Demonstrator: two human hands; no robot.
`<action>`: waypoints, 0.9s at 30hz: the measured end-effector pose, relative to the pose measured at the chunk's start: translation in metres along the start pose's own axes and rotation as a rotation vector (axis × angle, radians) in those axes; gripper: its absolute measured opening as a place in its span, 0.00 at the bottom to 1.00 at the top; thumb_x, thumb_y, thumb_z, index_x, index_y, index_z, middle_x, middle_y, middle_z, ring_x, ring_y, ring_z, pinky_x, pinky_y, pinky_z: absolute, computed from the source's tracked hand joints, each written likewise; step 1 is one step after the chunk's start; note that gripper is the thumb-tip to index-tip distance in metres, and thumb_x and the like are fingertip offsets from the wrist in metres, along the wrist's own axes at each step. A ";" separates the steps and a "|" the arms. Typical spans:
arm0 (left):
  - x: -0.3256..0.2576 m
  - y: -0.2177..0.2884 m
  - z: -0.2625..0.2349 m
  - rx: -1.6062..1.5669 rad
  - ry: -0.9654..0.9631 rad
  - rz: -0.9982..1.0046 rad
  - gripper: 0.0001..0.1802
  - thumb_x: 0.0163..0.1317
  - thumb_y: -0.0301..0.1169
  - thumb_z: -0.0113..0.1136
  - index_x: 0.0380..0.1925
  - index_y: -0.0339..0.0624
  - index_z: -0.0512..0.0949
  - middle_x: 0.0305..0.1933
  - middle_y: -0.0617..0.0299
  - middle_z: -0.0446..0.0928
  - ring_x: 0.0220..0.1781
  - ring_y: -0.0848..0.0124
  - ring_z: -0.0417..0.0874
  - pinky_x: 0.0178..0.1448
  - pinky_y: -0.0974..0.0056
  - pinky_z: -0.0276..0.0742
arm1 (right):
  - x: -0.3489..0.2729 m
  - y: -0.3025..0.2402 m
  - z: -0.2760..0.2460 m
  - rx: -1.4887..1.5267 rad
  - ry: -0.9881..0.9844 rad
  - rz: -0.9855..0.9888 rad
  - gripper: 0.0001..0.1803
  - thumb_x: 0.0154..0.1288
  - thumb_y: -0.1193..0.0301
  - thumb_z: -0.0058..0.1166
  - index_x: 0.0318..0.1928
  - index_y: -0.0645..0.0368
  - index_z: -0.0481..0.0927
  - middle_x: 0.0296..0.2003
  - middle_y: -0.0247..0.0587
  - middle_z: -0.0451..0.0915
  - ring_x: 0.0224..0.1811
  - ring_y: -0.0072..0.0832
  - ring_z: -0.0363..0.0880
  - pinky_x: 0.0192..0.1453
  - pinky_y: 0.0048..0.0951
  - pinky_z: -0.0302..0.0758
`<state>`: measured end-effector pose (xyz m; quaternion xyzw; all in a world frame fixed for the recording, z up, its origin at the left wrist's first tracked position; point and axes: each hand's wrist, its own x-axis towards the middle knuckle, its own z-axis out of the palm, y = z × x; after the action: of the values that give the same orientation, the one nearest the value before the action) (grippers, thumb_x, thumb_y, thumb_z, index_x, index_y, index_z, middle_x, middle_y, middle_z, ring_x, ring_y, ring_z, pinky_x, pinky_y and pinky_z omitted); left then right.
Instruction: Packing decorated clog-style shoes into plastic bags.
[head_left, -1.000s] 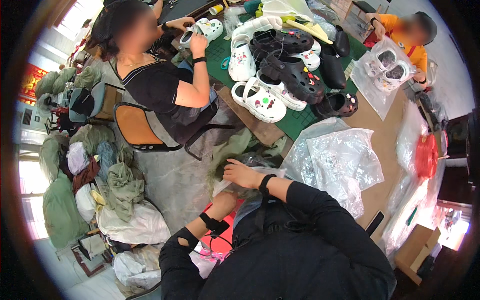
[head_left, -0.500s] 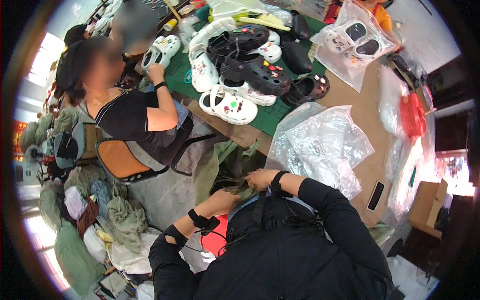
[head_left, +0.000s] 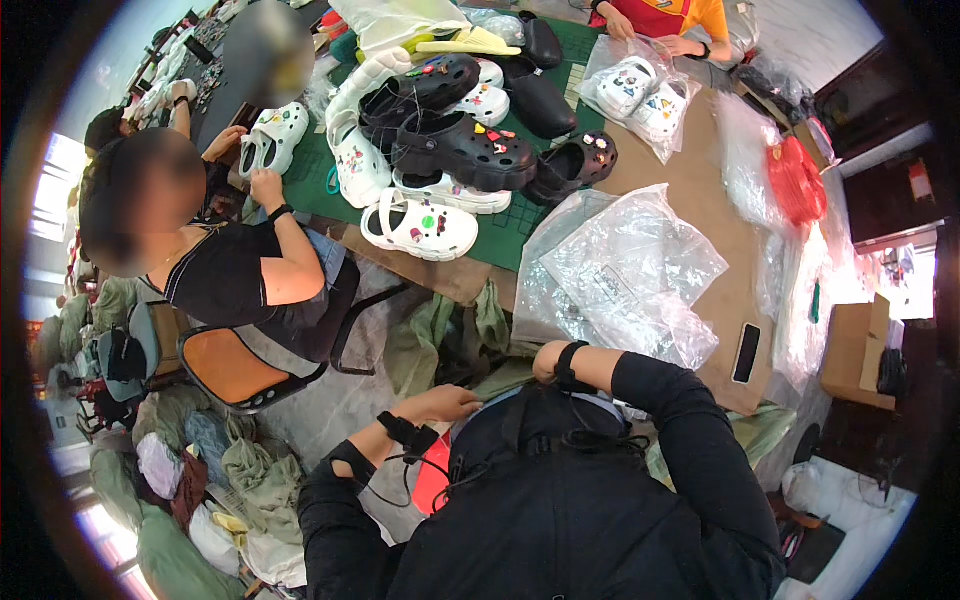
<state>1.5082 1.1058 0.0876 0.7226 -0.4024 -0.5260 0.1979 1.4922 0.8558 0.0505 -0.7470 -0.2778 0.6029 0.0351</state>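
Observation:
My left hand (head_left: 446,403) is closed at the near rim of a green woven sack (head_left: 418,345), close against my body. To its right, the fingers of my right hand (head_left: 548,362) are bent around the same rim, just below the table edge. Between and beyond my hands the sack gapes, its inside dark. What lies in it I cannot make out. Clear plastic bags (head_left: 620,270) lie flat on the table right in front of my right hand.
Charm-studded clogs, black (head_left: 465,150) and white (head_left: 420,228), are heaped on a green cutting mat (head_left: 490,240). A phone (head_left: 746,352) lies at the table's right. A seated person at left holds a white clog (head_left: 274,140); another across handles bagged clogs (head_left: 640,95).
My right hand has moved right along the sack's rim, so my hands are farther apart. The view has shifted, and the far person's hands now show at the bagged clogs.

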 end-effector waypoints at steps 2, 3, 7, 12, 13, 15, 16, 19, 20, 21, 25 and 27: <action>0.004 -0.008 -0.005 -0.362 -0.007 -0.233 0.24 0.62 0.48 0.44 0.47 0.39 0.72 0.38 0.41 0.75 0.41 0.48 0.77 0.46 0.53 0.72 | -0.011 0.000 -0.002 0.020 0.019 -0.026 0.17 0.44 0.72 0.47 0.36 0.65 0.80 0.36 0.56 0.79 0.38 0.49 0.77 0.42 0.42 0.71; 0.006 -0.014 -0.012 -0.360 -0.011 -0.231 0.24 0.62 0.48 0.44 0.47 0.39 0.72 0.38 0.41 0.75 0.41 0.48 0.77 0.46 0.53 0.72 | -0.016 0.000 -0.003 0.060 0.049 -0.036 0.15 0.44 0.72 0.47 0.33 0.67 0.79 0.31 0.55 0.78 0.33 0.48 0.76 0.38 0.43 0.70; 0.023 -0.063 -0.011 -0.429 0.163 -0.597 0.29 0.59 0.52 0.49 0.53 0.44 0.65 0.48 0.40 0.69 0.48 0.47 0.72 0.54 0.49 0.66 | -0.015 -0.001 -0.004 0.039 -0.090 0.055 0.12 0.48 0.69 0.51 0.33 0.53 0.83 0.35 0.46 0.80 0.35 0.43 0.77 0.38 0.44 0.70; 0.055 -0.094 -0.008 0.037 0.319 -0.756 0.26 0.54 0.50 0.57 0.54 0.65 0.69 0.69 0.41 0.38 0.67 0.35 0.43 0.64 0.37 0.48 | -0.013 0.005 -0.006 0.194 -0.100 0.064 0.10 0.46 0.70 0.53 0.31 0.51 0.84 0.31 0.46 0.80 0.33 0.42 0.77 0.36 0.44 0.69; 0.064 -0.105 -0.004 0.015 0.309 -0.807 0.26 0.52 0.51 0.59 0.53 0.69 0.71 0.70 0.41 0.33 0.68 0.34 0.37 0.65 0.36 0.44 | -0.011 0.007 -0.007 0.203 -0.100 0.068 0.10 0.46 0.70 0.53 0.31 0.51 0.84 0.31 0.46 0.80 0.33 0.42 0.77 0.36 0.44 0.69; 0.070 -0.132 0.014 0.002 0.441 -0.912 0.27 0.50 0.53 0.59 0.52 0.68 0.72 0.70 0.42 0.32 0.68 0.34 0.39 0.65 0.35 0.44 | -0.006 0.004 -0.013 0.227 -0.047 -0.004 0.09 0.45 0.71 0.53 0.30 0.52 0.84 0.29 0.45 0.79 0.30 0.41 0.75 0.34 0.45 0.67; 0.075 -0.133 0.015 -0.005 0.568 -0.998 0.27 0.48 0.54 0.60 0.51 0.67 0.73 0.70 0.42 0.31 0.67 0.34 0.40 0.64 0.35 0.44 | -0.006 0.003 -0.019 0.239 -0.048 0.001 0.09 0.45 0.71 0.53 0.30 0.52 0.84 0.29 0.45 0.79 0.30 0.41 0.75 0.34 0.45 0.67; 0.084 -0.135 0.015 -0.088 0.664 -1.081 0.24 0.50 0.47 0.60 0.50 0.61 0.74 0.69 0.40 0.42 0.68 0.39 0.45 0.64 0.33 0.43 | -0.001 0.007 -0.024 0.221 -0.010 -0.015 0.09 0.34 0.73 0.54 0.21 0.63 0.79 0.23 0.49 0.78 0.26 0.41 0.75 0.29 0.41 0.68; 0.082 -0.145 0.017 -0.083 0.666 -1.081 0.24 0.50 0.47 0.60 0.50 0.61 0.74 0.69 0.40 0.42 0.68 0.39 0.45 0.64 0.33 0.43 | 0.012 0.010 -0.025 0.223 -0.005 -0.017 0.09 0.34 0.73 0.54 0.21 0.63 0.79 0.23 0.49 0.78 0.26 0.41 0.75 0.29 0.41 0.68; 0.078 -0.155 0.018 -0.169 0.634 -1.027 0.24 0.50 0.42 0.58 0.50 0.56 0.74 0.64 0.39 0.53 0.66 0.43 0.53 0.64 0.37 0.47 | 0.026 0.011 -0.029 0.216 0.047 -0.033 0.09 0.34 0.73 0.54 0.21 0.65 0.79 0.24 0.50 0.78 0.27 0.42 0.76 0.29 0.40 0.69; 0.065 -0.181 0.035 -0.368 0.892 -0.830 0.22 0.47 0.26 0.51 0.46 0.38 0.76 0.45 0.41 0.75 0.52 0.49 0.73 0.57 0.54 0.66 | 0.066 -0.006 -0.036 0.069 0.602 -0.065 0.16 0.53 0.72 0.49 0.44 0.57 0.77 0.45 0.48 0.76 0.35 0.40 0.76 0.35 0.41 0.70; 0.066 -0.163 0.016 -0.442 1.024 -0.742 0.20 0.47 0.24 0.50 0.44 0.37 0.76 0.44 0.41 0.75 0.48 0.47 0.75 0.54 0.58 0.69 | 0.086 -0.001 -0.029 -0.090 0.972 -0.115 0.18 0.57 0.69 0.47 0.50 0.55 0.74 0.49 0.46 0.74 0.38 0.37 0.76 0.36 0.40 0.71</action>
<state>1.5622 1.1536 -0.0735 0.9139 0.1347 -0.2200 0.3134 1.5289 0.9044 -0.0170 -0.9261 -0.2958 0.1692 0.1617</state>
